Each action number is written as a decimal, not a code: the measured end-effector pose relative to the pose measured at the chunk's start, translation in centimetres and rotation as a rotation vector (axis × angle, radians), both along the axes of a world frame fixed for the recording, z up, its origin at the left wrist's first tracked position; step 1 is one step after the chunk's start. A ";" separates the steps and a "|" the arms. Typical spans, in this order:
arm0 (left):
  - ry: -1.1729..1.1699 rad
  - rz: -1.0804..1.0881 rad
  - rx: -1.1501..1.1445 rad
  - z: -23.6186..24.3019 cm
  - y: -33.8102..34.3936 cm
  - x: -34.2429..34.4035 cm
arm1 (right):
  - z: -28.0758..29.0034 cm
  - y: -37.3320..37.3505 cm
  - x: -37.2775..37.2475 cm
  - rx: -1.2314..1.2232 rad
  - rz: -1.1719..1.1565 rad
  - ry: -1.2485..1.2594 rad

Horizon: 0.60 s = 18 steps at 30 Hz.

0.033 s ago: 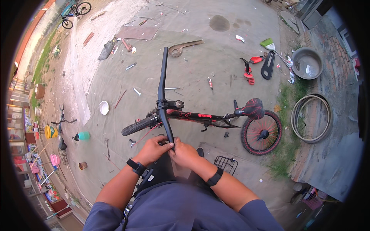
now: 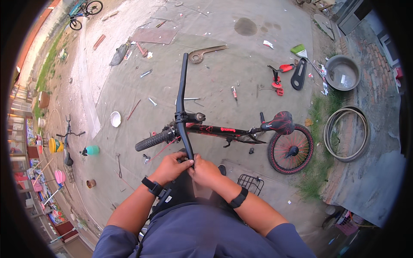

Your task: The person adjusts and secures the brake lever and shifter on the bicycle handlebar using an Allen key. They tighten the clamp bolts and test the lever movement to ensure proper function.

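Left hand (image 2: pixel 174 167) and right hand (image 2: pixel 206 172) pinch the near end of a smooth, gently bent black handlebar (image 2: pixel 180 94), knobbly rubber tyre (image 2: pixel 151 141) leftward, rounded black-and-red saddle (image 2: pixel 280 123) rightward

A round grey basin (image 2: pixel 340 65) sits at upper right, near a green-and-white broom (image 2: pixel 299 50). A translucent teal bottle (image 2: pixel 92 150) and a yellow bucket (image 2: pixel 53 145) are at left.

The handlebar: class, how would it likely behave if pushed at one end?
The handlebar should feel stiff: it looks like one continuous bar. It would probably pivot rather than slide, being clamped mid-length to the bicycle, and the front wheel might turn with it.
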<state>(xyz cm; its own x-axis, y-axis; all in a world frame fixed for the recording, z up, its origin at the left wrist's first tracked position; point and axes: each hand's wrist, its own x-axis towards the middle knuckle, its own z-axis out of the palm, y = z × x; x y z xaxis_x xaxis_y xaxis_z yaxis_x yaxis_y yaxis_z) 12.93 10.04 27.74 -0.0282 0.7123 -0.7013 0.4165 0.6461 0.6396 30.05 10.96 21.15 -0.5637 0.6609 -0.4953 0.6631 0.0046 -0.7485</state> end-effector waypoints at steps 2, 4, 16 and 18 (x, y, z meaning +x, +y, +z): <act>0.010 0.001 0.031 0.2 -0.3 0.3 | 0.3 0.1 0.1 -0.039 0.024 -0.037; 0.004 0.013 0.090 -1.9 -1.2 -0.1 | 0.7 0.5 0.2 -0.082 0.051 -0.041; -0.236 0.169 0.124 -5.8 -2.7 0.9 | 3.3 4.6 2.7 -0.507 0.158 0.092; -0.213 0.182 0.123 -6.1 -2.8 1.4 | 3.5 5.5 3.0 -0.433 0.290 0.067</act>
